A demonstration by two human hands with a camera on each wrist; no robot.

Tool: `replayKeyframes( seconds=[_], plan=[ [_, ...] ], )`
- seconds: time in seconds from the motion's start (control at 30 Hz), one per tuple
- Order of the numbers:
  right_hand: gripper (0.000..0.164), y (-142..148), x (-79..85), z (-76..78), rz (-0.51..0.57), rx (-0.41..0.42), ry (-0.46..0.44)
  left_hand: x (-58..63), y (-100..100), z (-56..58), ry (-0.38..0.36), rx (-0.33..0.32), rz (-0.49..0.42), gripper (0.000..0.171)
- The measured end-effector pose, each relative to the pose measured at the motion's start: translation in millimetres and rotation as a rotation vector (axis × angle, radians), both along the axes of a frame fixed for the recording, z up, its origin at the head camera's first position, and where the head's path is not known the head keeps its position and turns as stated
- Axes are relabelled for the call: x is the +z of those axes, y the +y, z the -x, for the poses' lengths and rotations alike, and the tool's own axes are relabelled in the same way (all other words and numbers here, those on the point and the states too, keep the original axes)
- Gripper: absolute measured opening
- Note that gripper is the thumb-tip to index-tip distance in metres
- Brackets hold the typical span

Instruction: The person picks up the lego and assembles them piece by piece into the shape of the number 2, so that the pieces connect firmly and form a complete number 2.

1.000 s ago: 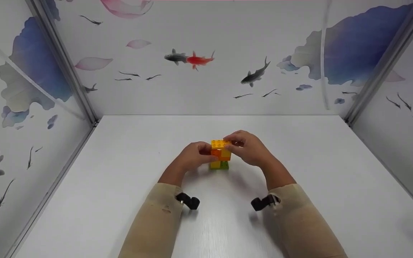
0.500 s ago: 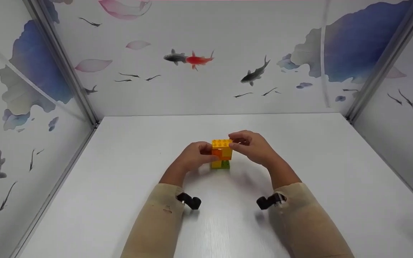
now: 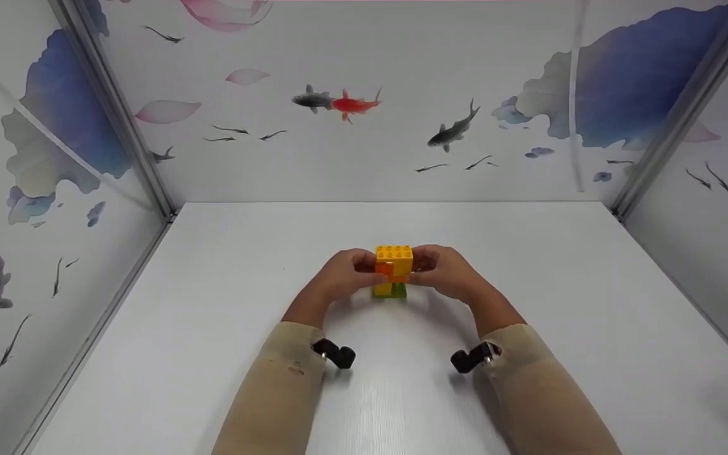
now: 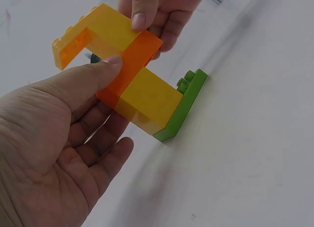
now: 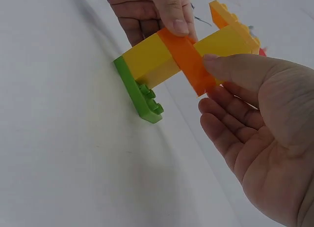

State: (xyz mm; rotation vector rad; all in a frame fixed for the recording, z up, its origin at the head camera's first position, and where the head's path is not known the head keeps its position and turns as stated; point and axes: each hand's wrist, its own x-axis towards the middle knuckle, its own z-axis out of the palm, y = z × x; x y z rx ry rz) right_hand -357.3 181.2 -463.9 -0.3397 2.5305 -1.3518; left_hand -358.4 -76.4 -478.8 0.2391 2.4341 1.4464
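Observation:
A small tower of toy building bricks stands upright on the white table. A thin green brick [image 4: 184,109] with bare studs at one end forms its base. Above it come a yellow brick [image 4: 152,97], an orange brick [image 5: 189,62] lying crosswise, another yellow brick [image 4: 110,28] and a thin yellow studded brick [image 3: 394,251] on top, which overhangs to the left. My left hand [image 3: 339,277] pinches the orange brick from the left, thumb on its near face. From the right, my right hand [image 3: 446,273] grips the orange brick's other end; its far fingers are partly hidden.
The white tabletop [image 3: 244,253] spreads around the tower. Printed panels with fish and leaves wall it in at the back [image 3: 364,164] and both sides. Each sleeve carries a small black wrist camera, one left [image 3: 335,354] and one right [image 3: 471,358].
My right hand has come off the top yellow brick, shifted slightly right, then dropped to the orange brick's right end. My left hand keeps its hold. The tower stays standing.

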Motion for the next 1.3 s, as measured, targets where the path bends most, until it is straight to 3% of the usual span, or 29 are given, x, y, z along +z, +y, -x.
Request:
replayKeyframes(
  seconds=[0.47,0.8,1.07,1.3],
  plan=[
    [0.046,-3.8,-4.8,0.5,0.029,-0.044,-0.023,-3.0,-3.4,1.8,0.019,-0.005,-0.005,0.042],
    [0.043,-10.1,-5.1,1.0,0.065,-0.161,-0.066,-5.8,-4.9,3.0,0.051,0.021,-0.01,0.038],
    [0.054,-13.2,-6.4,1.6,0.032,-0.227,-0.066,-4.7,-1.9,3.1,0.054,0.112,0.007,0.034],
    [0.044,-11.7,-10.4,4.2,0.116,-0.209,-0.083,-3.9,0.2,6.2,0.035,0.175,0.013,0.031]
  ],
)
